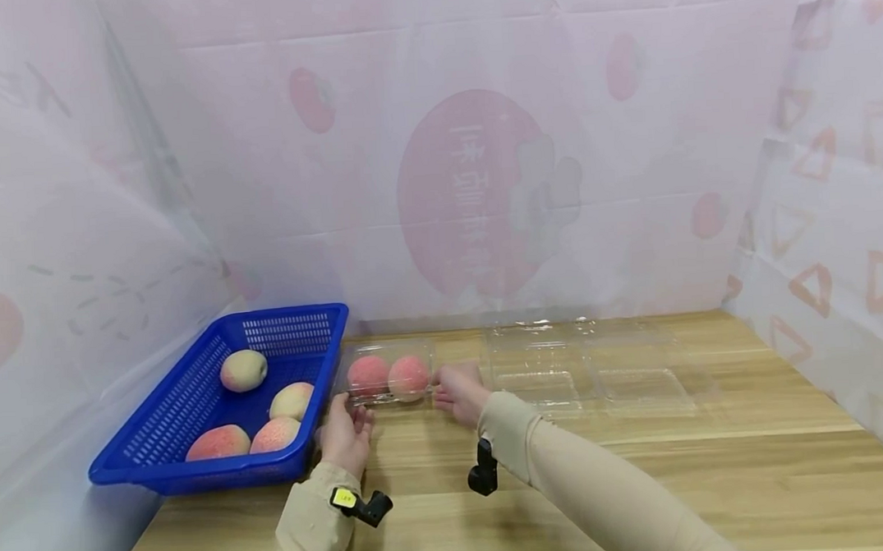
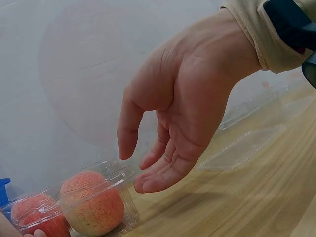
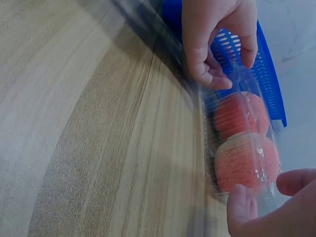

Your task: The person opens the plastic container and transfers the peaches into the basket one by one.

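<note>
A clear plastic clamshell box (image 1: 393,348) stands beside the basket with two pink peaches (image 1: 409,377) inside, its lid lying over them. My left hand (image 1: 347,440) is at the box's left front corner, thumb and fingers loosely bent around that end. My right hand (image 1: 461,392) is at the opposite end, fingers slightly bent. Seen in the left wrist view, the right hand (image 2: 177,108) has a gap between thumb and fingers beside the box edge. In the right wrist view the left hand (image 3: 217,42) is at the box's far end; whether it touches the plastic is unclear.
A blue plastic basket (image 1: 324,396) at the left holds several peaches (image 1: 243,371). To the right, other clear boxes (image 1: 538,386) lie opened on the wooden table (image 1: 452,513). Printed white sheets (image 1: 274,176) hang behind and at both sides.
</note>
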`<state>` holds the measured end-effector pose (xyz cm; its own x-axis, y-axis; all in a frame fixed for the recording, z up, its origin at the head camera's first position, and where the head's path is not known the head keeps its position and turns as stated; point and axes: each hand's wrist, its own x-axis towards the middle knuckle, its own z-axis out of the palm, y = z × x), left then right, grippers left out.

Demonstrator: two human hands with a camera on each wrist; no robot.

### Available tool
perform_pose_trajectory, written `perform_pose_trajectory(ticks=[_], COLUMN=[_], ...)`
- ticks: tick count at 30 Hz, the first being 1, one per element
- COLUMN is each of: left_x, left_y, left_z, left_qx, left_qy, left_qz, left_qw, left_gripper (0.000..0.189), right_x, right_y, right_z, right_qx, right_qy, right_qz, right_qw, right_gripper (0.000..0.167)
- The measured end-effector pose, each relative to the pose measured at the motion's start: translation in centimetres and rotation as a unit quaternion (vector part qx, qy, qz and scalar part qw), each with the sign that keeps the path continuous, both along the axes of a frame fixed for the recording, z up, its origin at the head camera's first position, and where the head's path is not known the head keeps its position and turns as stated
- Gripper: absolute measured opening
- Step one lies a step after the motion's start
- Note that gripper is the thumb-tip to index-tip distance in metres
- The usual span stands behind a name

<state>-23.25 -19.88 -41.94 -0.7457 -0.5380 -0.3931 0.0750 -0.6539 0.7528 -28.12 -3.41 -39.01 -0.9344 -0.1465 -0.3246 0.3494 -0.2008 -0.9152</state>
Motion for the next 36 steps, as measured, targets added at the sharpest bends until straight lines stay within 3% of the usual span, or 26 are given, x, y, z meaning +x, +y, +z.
perform_pose_trajectory(ticks=[7, 14, 18, 20, 26, 36], left_x=[-0.4, -1.0, -1.1, -1.1, -0.8, -0.8], left_y=[-0.4, -0.4, 0.1, 0.4, 0.4, 0.4], left_z=[0.2, -0.4, -0.5, -0.5, -0.4, 0.5], left_qx=[-0.018, -0.069, -0.097, -0.103, -0.105, -0.11], left_qy=[0.019, 0.031, 0.017, 0.015, 0.024, 0.033], left_qz=[0.007, 0.005, 0.012, 0.013, 0.0, -0.046], left_qw=[0.9996, 0.9971, 0.9951, 0.9945, 0.9941, 0.9923], left_gripper=[0.013, 0.001, 0.033, 0.04, 0.009, 0.009], right_x=[-0.8, -0.8, -0.6, -0.5, -0.3, -0.7], right_y=[-0.6, -0.8, -0.9, -1.0, -1.0, 0.0], right_z=[-0.7, -0.6, -0.4, -0.2, 0.1, 1.3], right_qx=[0.01, 0.048, 0.097, 0.119, 0.123, 0.13], right_qy=[0.002, 0.032, 0.048, 0.05, 0.049, 0.06], right_qz=[-0.009, -0.018, -0.044, -0.057, -0.072, -0.081], right_qw=[0.9999, 0.9981, 0.9931, 0.9901, 0.9885, 0.9864], right_gripper=[0.03, 0.027, 0.031, 0.032, 0.026, 0.016])
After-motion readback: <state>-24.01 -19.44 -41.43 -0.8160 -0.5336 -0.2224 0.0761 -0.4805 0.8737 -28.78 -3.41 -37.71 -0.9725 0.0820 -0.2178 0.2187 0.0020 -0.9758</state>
